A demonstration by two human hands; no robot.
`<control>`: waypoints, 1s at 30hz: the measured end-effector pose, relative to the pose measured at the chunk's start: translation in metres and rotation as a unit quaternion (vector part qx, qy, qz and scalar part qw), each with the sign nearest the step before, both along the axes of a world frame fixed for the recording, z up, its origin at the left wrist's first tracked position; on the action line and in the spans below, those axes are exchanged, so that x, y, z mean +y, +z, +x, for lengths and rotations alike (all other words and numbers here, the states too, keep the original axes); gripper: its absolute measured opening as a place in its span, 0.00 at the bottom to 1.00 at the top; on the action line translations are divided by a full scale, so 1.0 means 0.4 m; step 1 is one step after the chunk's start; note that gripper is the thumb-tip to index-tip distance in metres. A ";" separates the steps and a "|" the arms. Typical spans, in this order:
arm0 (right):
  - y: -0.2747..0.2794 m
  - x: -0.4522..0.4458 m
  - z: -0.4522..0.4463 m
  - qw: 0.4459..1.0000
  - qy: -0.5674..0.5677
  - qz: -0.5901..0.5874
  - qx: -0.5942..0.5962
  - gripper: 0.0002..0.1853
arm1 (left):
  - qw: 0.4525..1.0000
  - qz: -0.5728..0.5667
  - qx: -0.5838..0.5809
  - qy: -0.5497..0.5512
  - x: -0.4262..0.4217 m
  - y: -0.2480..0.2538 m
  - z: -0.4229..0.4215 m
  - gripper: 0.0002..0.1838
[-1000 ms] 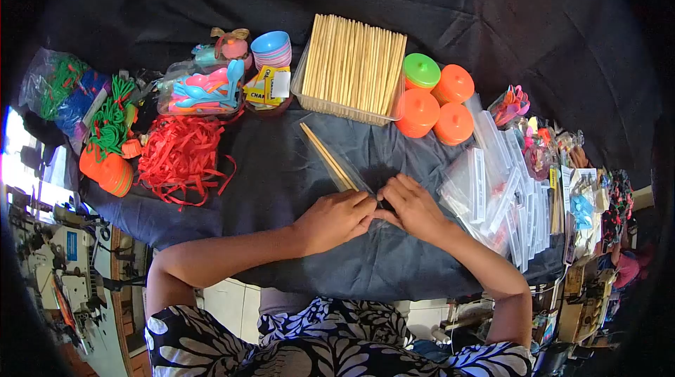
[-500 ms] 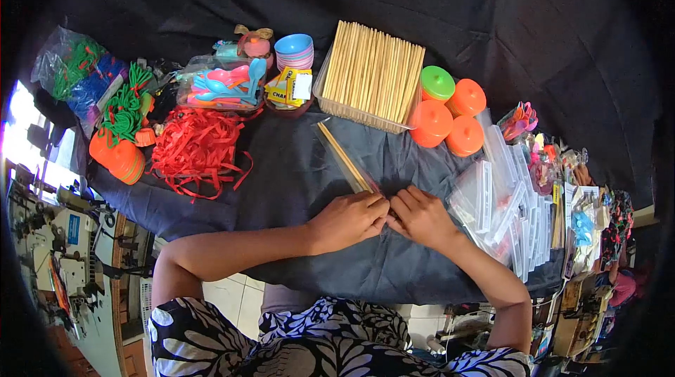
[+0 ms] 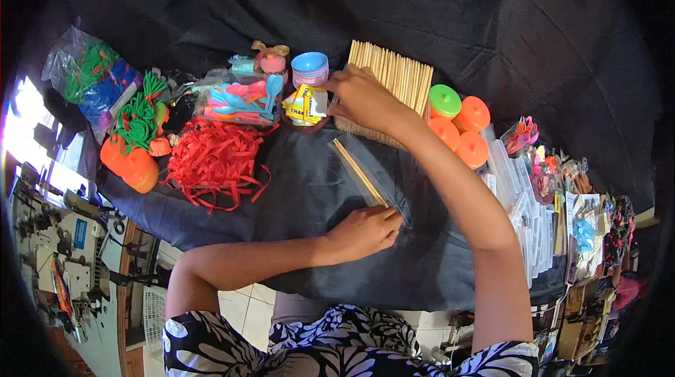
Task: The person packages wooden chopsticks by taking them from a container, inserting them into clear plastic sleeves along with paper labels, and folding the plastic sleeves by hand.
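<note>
My left hand [image 3: 365,231] is closed around the lower end of a narrow clear plastic bag [image 3: 395,198]. Inside the bag lie a few wooden sticks [image 3: 360,172] that look like chopsticks, slanting up and left. My right hand [image 3: 369,101] reaches across the front of a clear box of many wooden sticks [image 3: 397,68]. Its fingertips, spread apart, are at the right edge of the yellow and white printed cards [image 3: 304,106], which sit in a small dish. Whether they touch a card I cannot tell.
Left of the cards are a box of pink and blue spoons [image 3: 242,99], red ribbon strips [image 3: 214,163] and green cords [image 3: 140,120]. Stacked blue bowls [image 3: 310,64] stand behind. Orange lidded containers [image 3: 472,113] and clear zip bags [image 3: 527,201] lie to the right.
My right hand has left the bag and swung up to the printed cards. My left hand keeps hold of the bag. The whole view has shifted slightly.
</note>
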State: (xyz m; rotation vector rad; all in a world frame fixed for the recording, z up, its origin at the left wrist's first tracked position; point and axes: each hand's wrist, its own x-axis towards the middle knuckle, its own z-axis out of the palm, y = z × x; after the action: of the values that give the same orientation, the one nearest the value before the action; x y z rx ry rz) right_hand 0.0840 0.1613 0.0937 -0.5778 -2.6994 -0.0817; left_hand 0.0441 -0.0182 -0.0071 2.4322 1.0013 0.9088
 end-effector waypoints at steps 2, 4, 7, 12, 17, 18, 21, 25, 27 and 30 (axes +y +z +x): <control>-0.011 0.041 -0.063 0.997 -0.033 -0.026 -0.066 0.23 | 1.000 0.004 -0.002 -0.003 0.002 -0.015 0.002 0.08; -0.005 0.046 -0.106 0.988 -0.064 -0.055 -0.133 0.24 | 1.000 0.010 0.005 -0.006 0.002 -0.014 0.002 0.08; -0.012 0.042 -0.140 0.964 -0.105 -0.071 -0.232 0.25 | 1.000 0.003 0.015 -0.008 0.002 -0.017 0.001 0.09; -0.030 0.053 -0.135 0.979 -0.093 -0.046 -0.177 0.15 | 0.999 0.009 0.038 -0.013 0.002 -0.018 0.001 0.10; -0.019 0.081 -0.112 0.986 -0.113 -0.042 -0.119 0.10 | 1.000 0.003 0.018 -0.001 0.002 -0.029 0.004 0.09; -0.012 0.084 -0.104 0.989 -0.118 -0.010 -0.084 0.10 | 1.000 0.001 0.013 0.000 0.002 -0.028 0.005 0.09; 0.008 0.092 -0.080 0.993 -0.114 -0.008 0.009 0.08 | 1.000 -0.005 0.020 0.000 0.002 -0.024 0.003 0.08; 0.039 0.076 -0.021 0.965 -0.079 -0.149 0.199 0.07 | 1.000 -0.004 0.011 -0.002 0.002 -0.015 0.002 0.08; 0.047 0.055 0.026 0.961 -0.057 -0.154 0.222 0.07 | 1.000 -0.012 -0.005 -0.002 0.002 -0.010 0.001 0.08; 0.032 -0.012 0.116 0.831 0.034 -0.464 0.304 0.07 | 1.000 -0.005 0.017 -0.012 0.004 -0.011 -0.001 0.09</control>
State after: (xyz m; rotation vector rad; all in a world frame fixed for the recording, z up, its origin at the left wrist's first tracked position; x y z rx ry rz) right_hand 0.1305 0.1567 0.1067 -0.6053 -1.9670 1.2683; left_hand 0.0437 -0.0165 -0.0114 2.4537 0.9833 0.8548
